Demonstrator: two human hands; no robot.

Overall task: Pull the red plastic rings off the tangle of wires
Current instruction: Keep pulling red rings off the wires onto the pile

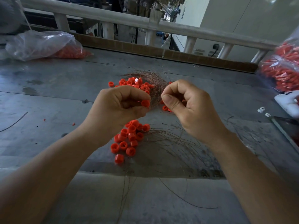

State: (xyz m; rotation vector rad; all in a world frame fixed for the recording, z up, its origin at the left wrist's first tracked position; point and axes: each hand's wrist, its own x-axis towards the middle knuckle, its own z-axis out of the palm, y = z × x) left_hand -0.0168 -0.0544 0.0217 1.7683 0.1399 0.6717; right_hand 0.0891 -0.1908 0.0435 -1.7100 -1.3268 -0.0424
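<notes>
Head view: the left hand pinches one short, smooth red ring between thumb and curled fingers. The right hand pinches hair-thin coppery strands of the tangle of wires, which lies just beyond on the scuffed grey metal table. Hollow loose rings heap beneath the wrists.

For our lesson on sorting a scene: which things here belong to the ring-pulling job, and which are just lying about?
Job: left hand gripping a red ring; right hand pinching the wire tangle; loose rings on the table.
Lying about: clear bag far left; bag of red parts at right; white device.
</notes>
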